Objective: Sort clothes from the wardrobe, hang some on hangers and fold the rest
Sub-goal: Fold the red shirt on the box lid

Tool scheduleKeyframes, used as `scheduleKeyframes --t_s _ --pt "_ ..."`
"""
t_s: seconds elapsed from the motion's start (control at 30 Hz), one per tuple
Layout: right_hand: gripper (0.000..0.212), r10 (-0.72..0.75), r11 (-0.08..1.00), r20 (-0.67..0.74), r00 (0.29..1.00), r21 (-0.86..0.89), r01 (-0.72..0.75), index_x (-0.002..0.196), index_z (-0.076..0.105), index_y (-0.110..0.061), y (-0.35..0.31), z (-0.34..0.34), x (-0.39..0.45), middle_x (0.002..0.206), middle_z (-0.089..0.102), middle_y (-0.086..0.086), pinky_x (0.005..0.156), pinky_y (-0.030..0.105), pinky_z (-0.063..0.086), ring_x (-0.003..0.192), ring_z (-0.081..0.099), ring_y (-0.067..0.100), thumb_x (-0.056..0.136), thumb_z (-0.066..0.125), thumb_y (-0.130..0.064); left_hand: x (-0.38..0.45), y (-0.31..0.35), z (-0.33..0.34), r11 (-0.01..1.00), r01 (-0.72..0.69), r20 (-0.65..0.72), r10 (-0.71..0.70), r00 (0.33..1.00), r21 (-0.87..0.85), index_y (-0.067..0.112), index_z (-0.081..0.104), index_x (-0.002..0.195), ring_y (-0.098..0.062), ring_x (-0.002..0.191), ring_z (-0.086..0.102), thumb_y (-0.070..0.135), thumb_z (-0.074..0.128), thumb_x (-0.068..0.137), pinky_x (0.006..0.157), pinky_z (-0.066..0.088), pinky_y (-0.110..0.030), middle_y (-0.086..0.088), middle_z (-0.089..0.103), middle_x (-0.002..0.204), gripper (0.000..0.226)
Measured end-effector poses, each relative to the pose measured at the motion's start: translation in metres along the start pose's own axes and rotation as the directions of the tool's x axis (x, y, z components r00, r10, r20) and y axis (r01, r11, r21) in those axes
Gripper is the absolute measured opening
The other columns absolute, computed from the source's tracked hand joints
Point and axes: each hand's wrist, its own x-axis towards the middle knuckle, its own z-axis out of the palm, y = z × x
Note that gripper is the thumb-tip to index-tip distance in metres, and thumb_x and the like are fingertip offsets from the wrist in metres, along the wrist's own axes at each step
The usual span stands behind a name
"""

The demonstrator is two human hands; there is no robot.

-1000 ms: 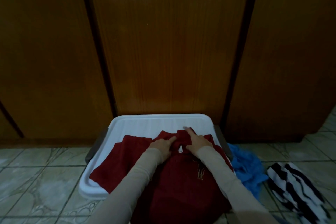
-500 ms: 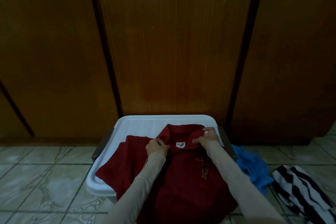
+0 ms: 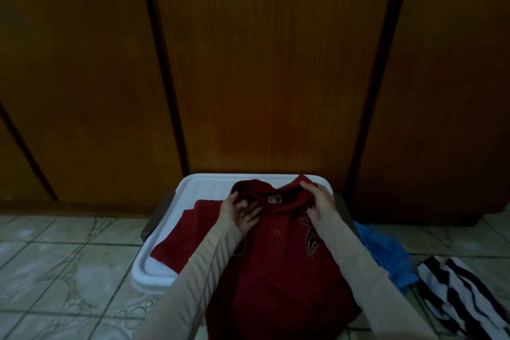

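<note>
Beige long sleeves enter from the bottom edge, both forearms reaching up the frame over a dark red polo shirt (image 3: 276,262) with an embroidered chest emblem. Shirt lies front-up, lower centre, draped across a white rectangular plastic lid or tray (image 3: 204,188); its hem end runs off toward the bottom of the frame, one short sleeve spread to the lower left over the tray's bare surface.

Left hand (image 3: 240,214): flat on the shirt just below the collar's left side, fingers spread and straight, thumb near the collar edge. Pressing, not gripping.

Right hand (image 3: 321,203): on the collar's right side, fingers curved over the collar fold, thumb underneath by the look of it. Holding the collar. Small white neck label visible between the two hands.

Right of the tray, touching or just beside it: crumpled bright blue garment (image 3: 386,254) on the floor. Lower right corner: black-and-white striped garment (image 3: 463,295), near the blue one, whether touching I cannot tell.

Floor: pale greenish marbled tiles (image 3: 55,265). Dark grey handle pieces stick out at the tray's left and right edges.

Far: tall dark brown wooden wardrobe doors (image 3: 276,63) fill the upper frame, closed, tray butted up near their base.
</note>
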Motion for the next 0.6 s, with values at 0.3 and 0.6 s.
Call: scheduleKeyframes --t_s 0.3,0.6 --pt "0.039 -0.3 0.134 0.207 0.931 -0.957 0.256 0.113 0.046 -0.014 0.012 -0.012 -0.003 0.098 0.062 0.01 0.07 0.025 0.04 0.094 0.06 0.027 0.082 0.067 -0.025 0.011 -0.017 -0.024 0.783 -0.171 -0.235 0.375 0.897 0.598 0.012 0.051 0.101 -0.03 0.089 0.056 0.002 0.056 0.084 0.083 0.047 -0.035 -0.016 0.058 0.099 0.02" --pt "0.045 -0.305 -0.456 0.336 0.891 -0.873 0.173 0.138 0.032 -0.023 0.013 -0.011 -0.005 0.126 0.047 0.011 0.093 0.037 0.039 0.114 0.049 0.024 0.096 0.046 -0.025 0.009 -0.021 -0.016 0.739 -0.233 -0.238 0.471 0.849 0.633 0.004 0.061 0.11 -0.031 0.11 0.055 0.01 0.054 0.092 0.093 0.04 -0.031 -0.016 0.061 0.116 0.02"
